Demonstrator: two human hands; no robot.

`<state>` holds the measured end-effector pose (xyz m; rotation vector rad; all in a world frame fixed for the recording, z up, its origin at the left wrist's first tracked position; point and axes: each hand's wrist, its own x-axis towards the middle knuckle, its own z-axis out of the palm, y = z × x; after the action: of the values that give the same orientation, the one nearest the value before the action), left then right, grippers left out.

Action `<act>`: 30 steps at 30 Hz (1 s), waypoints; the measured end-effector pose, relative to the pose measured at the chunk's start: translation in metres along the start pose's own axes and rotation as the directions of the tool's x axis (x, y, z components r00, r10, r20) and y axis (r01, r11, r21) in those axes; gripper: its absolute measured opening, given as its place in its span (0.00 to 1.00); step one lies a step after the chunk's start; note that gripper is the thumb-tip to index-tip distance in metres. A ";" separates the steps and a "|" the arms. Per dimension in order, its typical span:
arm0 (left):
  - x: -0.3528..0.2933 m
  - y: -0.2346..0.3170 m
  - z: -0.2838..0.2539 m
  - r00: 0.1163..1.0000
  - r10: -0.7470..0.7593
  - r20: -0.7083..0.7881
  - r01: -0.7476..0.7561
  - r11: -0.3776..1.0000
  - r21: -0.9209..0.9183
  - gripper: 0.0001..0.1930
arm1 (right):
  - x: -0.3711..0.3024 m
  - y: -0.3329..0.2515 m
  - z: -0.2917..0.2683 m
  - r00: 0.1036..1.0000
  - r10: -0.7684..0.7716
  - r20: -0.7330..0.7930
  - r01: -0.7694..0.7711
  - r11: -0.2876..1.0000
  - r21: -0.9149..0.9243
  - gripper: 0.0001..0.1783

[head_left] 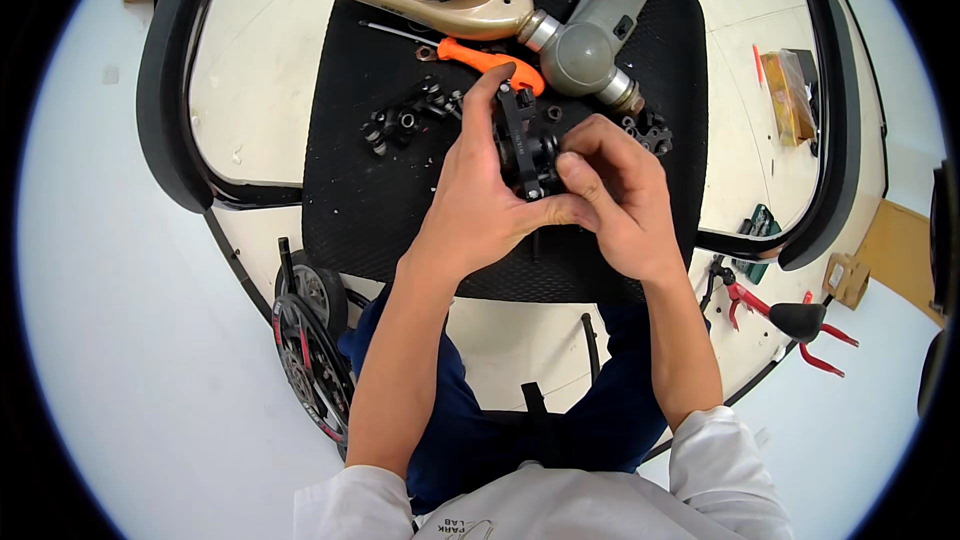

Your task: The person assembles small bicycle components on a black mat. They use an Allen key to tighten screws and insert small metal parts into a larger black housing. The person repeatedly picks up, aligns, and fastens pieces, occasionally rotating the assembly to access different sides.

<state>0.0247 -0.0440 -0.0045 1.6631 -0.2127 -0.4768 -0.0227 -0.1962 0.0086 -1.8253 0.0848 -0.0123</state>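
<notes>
Over the black chair seat (385, 225), my left hand (465, 215) grips a black mechanical part (517, 140) with a flat bolted bar and a rounded body. Its thumb runs beneath the part and the forefinger reaches up to its top. The bent fingers and thumb of my right hand (630, 200) close on the rounded side, partly hiding it. Just beyond lies a screwdriver with an orange handle (468, 54). Small black hardware pieces (400, 120) sit left of my hands, and more dark pieces (655, 133) lie to the right.
A beige fork (490, 15) joined to a grey frame piece (585, 55) spans the seat's far side. Black armrests (165, 90) flank it. On the floor are a wheel (308, 365) at left, a red frame piece (745, 298), a cardboard box (848, 280) and a yellow box (785, 105) at right.
</notes>
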 end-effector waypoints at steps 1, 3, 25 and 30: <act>-0.001 0.001 0.001 1.000 0.005 -0.007 -0.005 1.000 0.001 0.62 | 0.000 -0.002 -0.001 1.000 0.008 0.023 -0.007 1.000 -0.019 0.08; -0.002 0.003 0.001 1.000 0.015 -0.016 -0.015 1.000 0.002 0.62 | 0.000 -0.005 -0.003 0.997 0.027 0.066 -0.023 0.998 -0.060 0.10; 0.001 -0.008 0.009 0.996 0.091 0.013 -0.088 0.982 -0.167 0.60 | -0.008 -0.012 -0.003 0.998 0.062 0.028 -0.068 0.937 0.341 0.05; 0.001 -0.006 0.004 0.985 -0.018 0.171 0.077 0.936 -0.344 0.49 | -0.010 -0.011 -0.007 0.997 -0.037 0.065 0.020 0.967 0.253 0.12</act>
<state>0.0228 -0.0470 -0.0108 1.2833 -0.1970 -0.6513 -0.0330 -0.1997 0.0213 -1.5701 0.0072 0.0189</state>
